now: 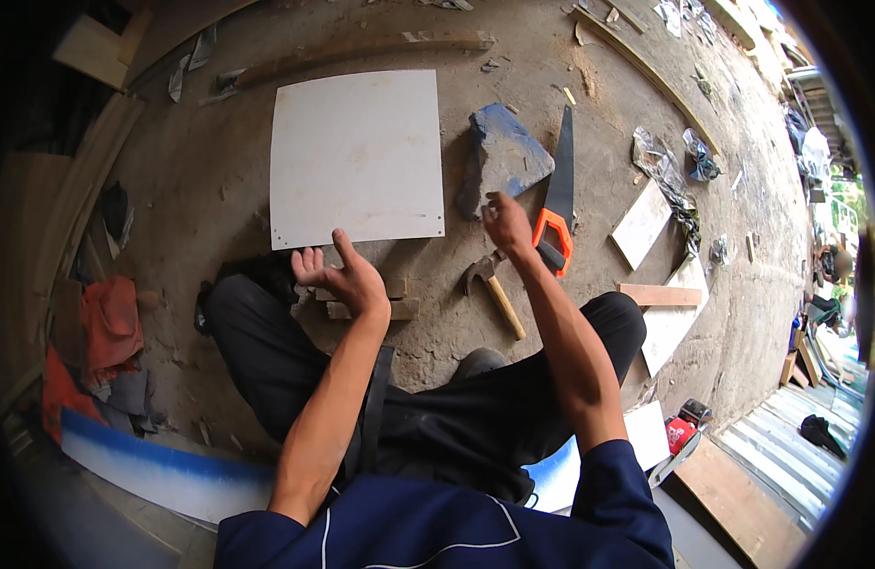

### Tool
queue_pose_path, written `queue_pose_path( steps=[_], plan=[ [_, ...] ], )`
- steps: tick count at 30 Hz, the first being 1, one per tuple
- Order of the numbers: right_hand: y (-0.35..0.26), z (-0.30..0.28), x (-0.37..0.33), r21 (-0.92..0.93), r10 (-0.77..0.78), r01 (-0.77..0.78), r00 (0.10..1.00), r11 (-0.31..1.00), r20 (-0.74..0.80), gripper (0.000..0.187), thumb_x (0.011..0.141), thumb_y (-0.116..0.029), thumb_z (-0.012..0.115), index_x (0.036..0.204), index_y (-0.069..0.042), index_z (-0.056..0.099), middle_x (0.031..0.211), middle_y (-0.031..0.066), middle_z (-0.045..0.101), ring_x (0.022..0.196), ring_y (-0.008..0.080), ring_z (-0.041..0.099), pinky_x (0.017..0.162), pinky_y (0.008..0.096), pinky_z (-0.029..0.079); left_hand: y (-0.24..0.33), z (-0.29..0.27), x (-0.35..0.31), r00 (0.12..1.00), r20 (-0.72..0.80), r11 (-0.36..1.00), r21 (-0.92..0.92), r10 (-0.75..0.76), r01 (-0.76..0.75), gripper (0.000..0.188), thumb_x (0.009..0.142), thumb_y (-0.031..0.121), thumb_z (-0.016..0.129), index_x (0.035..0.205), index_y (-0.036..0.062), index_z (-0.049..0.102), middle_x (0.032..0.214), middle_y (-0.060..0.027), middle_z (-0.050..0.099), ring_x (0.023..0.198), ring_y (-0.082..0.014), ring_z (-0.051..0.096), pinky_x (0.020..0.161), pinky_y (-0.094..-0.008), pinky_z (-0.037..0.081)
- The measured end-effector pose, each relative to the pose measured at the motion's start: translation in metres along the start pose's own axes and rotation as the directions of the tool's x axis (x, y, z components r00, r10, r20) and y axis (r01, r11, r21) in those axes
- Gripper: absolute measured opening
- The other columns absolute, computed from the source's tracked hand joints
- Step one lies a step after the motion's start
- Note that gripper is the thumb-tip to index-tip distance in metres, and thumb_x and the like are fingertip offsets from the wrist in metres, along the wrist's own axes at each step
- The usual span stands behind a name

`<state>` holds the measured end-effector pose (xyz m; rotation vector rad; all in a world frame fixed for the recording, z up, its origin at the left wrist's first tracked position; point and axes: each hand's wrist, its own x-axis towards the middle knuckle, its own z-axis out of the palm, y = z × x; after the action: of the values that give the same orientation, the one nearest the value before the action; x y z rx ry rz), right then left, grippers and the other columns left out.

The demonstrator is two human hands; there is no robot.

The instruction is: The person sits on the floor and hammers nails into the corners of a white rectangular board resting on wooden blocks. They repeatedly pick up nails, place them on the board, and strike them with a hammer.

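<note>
A square white board lies ahead of me, with small dark dots near its two close corners. My left hand is at the board's near edge, palm up, fingers and thumb apart. Over the near side of a rough grey-blue block, my right hand has its fingers drawn together. Whatever they may pinch is too small to make out. Below that hand a hammer with a wooden handle rests on the ground. To its right lies a handsaw with an orange and black handle.
Wood pieces sit under the board's near side. A long timber lies beyond it. White offcuts, a brown strip and crumpled plastic are at right. Orange cloth is at left, a red tool at lower right.
</note>
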<state>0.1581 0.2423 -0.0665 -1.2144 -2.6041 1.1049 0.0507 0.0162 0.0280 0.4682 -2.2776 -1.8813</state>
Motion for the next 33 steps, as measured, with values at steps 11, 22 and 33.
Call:
queue_pose_path(
  steps=[11, 22, 33],
  plan=[
    [0.065, -0.033, 0.064, 0.067, 0.143, -0.127, 0.926, 0.990, -0.348, 0.030, 0.089, -0.023, 0.059, 0.111, -0.009, 0.074, 0.109, 0.0190, 0.071, 0.103, 0.0353, 0.068, 0.092, 0.0398, 0.052, -0.004, 0.080, 0.060, 0.477, 0.601, 0.391, 0.279, 0.642, -0.877, 0.035, 0.088, 0.030, 0.067, 0.118, 0.0129, 0.062, 0.130, -0.0063, 0.056, 0.128, -0.0281, 0.046, 0.110, -0.0497, 0.029],
    [0.045, -0.039, 0.099, -0.248, 0.132, -0.218, 0.938, 0.944, -0.322, 0.028, 0.091, -0.032, 0.060, 0.114, -0.023, 0.073, 0.113, 0.0113, 0.069, 0.101, 0.0343, 0.068, 0.084, 0.0440, 0.054, -0.002, 0.082, 0.058, 0.475, 0.631, 0.353, 0.320, 0.613, -0.879, 0.031, 0.090, 0.031, 0.064, 0.115, 0.0143, 0.064, 0.130, -0.0052, 0.054, 0.129, -0.0283, 0.044, 0.111, -0.0526, 0.027],
    [0.063, -0.017, 0.104, -0.375, -0.083, -0.099, 0.894, 0.922, -0.440, 0.016, 0.091, -0.016, 0.051, 0.099, -0.004, 0.059, 0.097, 0.0189, 0.065, 0.097, 0.0373, 0.063, 0.079, 0.0486, 0.053, 0.001, 0.083, 0.058, 0.469, 0.624, 0.368, 0.295, 0.625, -0.882, 0.029, 0.089, 0.029, 0.065, 0.113, 0.0140, 0.064, 0.128, -0.0046, 0.055, 0.128, -0.0269, 0.045, 0.110, -0.0528, 0.027]
  ],
)
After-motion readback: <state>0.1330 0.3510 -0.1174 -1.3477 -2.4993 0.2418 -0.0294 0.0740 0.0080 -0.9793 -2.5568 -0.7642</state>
